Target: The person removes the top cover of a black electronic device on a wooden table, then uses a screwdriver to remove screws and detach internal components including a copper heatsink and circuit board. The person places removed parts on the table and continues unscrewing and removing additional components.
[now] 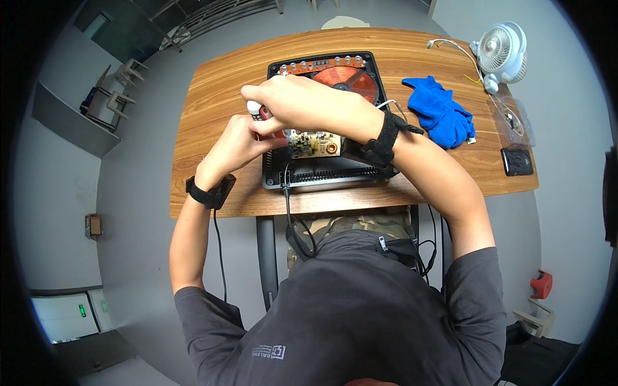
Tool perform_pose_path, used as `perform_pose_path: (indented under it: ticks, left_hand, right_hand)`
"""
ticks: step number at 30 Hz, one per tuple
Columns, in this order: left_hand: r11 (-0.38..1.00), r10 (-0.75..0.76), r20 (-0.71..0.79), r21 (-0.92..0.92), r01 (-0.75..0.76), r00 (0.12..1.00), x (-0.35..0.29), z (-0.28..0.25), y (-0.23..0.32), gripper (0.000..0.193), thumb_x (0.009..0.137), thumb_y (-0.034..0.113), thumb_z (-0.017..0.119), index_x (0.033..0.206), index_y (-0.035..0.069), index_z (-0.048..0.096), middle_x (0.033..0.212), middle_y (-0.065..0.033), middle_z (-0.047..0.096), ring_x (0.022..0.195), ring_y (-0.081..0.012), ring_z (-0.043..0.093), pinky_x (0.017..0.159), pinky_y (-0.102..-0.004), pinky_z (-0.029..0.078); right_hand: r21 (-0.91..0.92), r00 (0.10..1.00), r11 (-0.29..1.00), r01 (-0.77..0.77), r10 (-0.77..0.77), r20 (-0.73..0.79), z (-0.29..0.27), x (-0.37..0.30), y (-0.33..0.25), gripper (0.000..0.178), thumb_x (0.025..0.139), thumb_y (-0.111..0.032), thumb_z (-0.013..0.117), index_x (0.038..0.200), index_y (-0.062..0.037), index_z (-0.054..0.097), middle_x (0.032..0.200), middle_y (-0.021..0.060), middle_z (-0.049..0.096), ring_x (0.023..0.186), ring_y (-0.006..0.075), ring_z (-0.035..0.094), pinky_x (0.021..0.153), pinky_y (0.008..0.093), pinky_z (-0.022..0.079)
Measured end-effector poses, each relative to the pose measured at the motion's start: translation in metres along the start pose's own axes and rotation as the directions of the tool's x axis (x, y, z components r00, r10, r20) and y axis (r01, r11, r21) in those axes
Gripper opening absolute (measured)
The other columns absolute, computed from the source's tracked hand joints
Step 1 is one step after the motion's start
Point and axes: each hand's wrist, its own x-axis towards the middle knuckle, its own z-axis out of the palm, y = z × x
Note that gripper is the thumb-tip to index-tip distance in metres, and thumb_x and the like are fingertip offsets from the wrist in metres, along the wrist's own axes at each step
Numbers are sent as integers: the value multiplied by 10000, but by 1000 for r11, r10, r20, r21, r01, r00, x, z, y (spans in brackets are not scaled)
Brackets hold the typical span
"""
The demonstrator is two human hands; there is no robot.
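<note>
dark shirt (360,315), board (318,145) in housing (335,179), perhaps screwdriver (259,110) above

Appliance (335,175) on table (225,83), cloth (441,112) to its right, fan (499,53) farther right

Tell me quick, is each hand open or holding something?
Left hand: fingers bent near the circuit board; grip can't be told.
Right hand: closed around a red-and-white tool.

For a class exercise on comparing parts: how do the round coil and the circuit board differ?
The coil is round; the circuit board has straight edges. The coil is copper-red, the board pale yellow. The coil lies farther from the person, the board nearer. Both sit in the open black casing.
</note>
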Motion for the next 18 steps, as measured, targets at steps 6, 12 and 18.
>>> perform_pose_path:
  ticks: [6, 12, 18]
  left_hand:
    - [990, -128, -15, -52, 127, 992, 5, -1, 12, 272, 773, 161, 871, 916, -12, 717, 844, -109, 751, 781, -222, 728, 726, -345, 570]
    - [981, -145, 18, -125, 146, 989, 3, -9, 21, 253, 804, 154, 852, 942, -8, 716, 863, -95, 753, 822, -196, 732, 747, -338, 574]
    - [956, -174, -18, -244, 164, 985, 1, -8, 14, 219, 815, 142, 846, 931, -3, 729, 858, -72, 752, 803, -153, 709, 736, -322, 565]
  right_hand:
    - [108, 996, 993, 47, -55, 72, -5, -2, 4, 339, 877, -281, 703, 935, 11, 540, 758, 200, 636, 752, 382, 660, 683, 453, 502]
    - [139, 988, 990, -26, 5, 152, -1, 6, 6, 330, 869, -283, 684, 983, 12, 590, 781, 189, 675, 773, 374, 681, 710, 432, 523]
    - [-275, 999, 961, 7, 2, 34, -14, -3, -12, 441, 901, -461, 639, 928, -21, 659, 762, 179, 707, 738, 370, 716, 678, 451, 566]
